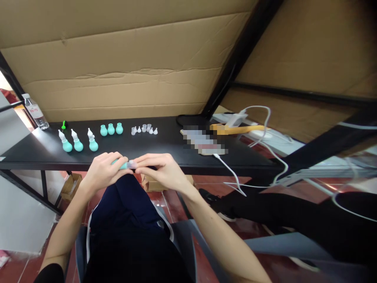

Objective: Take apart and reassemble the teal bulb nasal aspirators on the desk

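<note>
At the front edge of the black table (pixel 165 147), my left hand (pixel 103 169) is closed around a teal squeeze bulb (pixel 121 163), which lies on its side. My right hand (pixel 163 169) pinches the clear plastic piece (pixel 131 165) at the bulb's mouth, its fingertips partly hiding it. Three teal bulbs with white nozzles, one of them a nasal aspirator (pixel 93 142), stand to the left. Behind my left hand sit three bare teal bulbs (pixel 111 129). Farther right lie several small clear cups (pixel 144 128) and white cone tips (pixel 155 131).
A water bottle (pixel 35 112) and a small bright green item (pixel 63 125) are at the far left. On the right lie a phone (pixel 203 142) with a white cable (pixel 232 173) and a yellow object (pixel 250 129). Cardboard (pixel 132 59) walls the back. Another person's dark-clothed leg (pixel 265 208) is at the right.
</note>
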{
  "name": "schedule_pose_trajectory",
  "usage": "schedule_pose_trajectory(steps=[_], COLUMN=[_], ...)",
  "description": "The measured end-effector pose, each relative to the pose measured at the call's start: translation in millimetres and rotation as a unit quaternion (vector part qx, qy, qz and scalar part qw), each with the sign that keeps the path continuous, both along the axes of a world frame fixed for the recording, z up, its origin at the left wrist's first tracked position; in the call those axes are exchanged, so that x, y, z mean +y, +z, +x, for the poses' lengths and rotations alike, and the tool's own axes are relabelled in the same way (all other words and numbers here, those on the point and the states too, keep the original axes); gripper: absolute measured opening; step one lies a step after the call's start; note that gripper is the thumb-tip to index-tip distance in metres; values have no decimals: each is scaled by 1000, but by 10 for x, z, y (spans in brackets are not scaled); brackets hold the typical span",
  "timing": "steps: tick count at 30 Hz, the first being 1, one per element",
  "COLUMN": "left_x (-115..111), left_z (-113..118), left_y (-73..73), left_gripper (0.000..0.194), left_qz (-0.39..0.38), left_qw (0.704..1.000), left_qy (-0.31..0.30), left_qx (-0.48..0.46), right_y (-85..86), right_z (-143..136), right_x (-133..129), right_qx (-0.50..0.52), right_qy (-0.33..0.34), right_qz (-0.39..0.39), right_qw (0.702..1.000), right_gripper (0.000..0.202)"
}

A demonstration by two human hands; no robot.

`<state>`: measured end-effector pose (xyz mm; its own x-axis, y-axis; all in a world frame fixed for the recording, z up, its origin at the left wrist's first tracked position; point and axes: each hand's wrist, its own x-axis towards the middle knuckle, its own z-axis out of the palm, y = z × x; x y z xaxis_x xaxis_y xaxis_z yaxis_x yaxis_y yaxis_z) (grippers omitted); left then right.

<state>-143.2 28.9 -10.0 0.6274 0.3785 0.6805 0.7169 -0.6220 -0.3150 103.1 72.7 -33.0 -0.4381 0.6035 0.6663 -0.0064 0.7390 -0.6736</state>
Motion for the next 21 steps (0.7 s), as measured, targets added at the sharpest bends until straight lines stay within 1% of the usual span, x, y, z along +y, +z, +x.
schedule_pose_trajectory(steps=[1,2,4,5,7,9,10,11,13,16,17,18,19,20,21], left_x=[18,35,60,66,66,54,45,36,19,8,9,11,13,14,12], left_z=[-23,-45,-84,-101,-126,-137,-138,-137,-131,-123,-123,-122,-121,-119,-115], left_y=[-15,-30,-54,-59,-55,-37,-27,-18,-6,-4,-6,-7,-8,-8,-7], left_gripper=[38,39,41,42,44,45,45,44,43,41,42,42,43,43,44], left_qz=[13,23,28,23,11,12,15,17,10,-14,-15,-12,-6,1,8], left_qw=[1000,999,998,998,998,998,998,998,998,998,998,998,997,997,997], left_qy=[16,29,49,56,65,65,62,58,48,45,49,53,56,57,56], left_qx=[2,0,-7,-10,-16,-20,-24,-27,-34,-41,-42,-43,-43,-46,-50], right_y=[-15,-24,-11,13,91,187,231,268,319,345,345,341,334,321,304], right_z=[28,66,161,211,290,319,311,290,232,188,201,226,260,298,333], right_x=[91,206,501,673,1024,1332,1455,1554,1681,1709,1674,1612,1520,1394,1235], right_qx=[6,12,-4,-46,-192,-308,-342,-365,-393,-407,-397,-374,-337,-286,-222], right_qy=[-19,-59,-178,-240,-316,-361,-375,-382,-385,-390,-394,-397,-391,-373,-339], right_qz=[-6,-7,8,33,72,57,44,30,3,-31,-35,-33,-31,-29,-30], right_qw=[1000,998,984,969,926,878,861,849,835,826,828,838,856,883,914], right_gripper=[18,20,21,21,19,20,22,25,28,22,18,15,13,10,7])
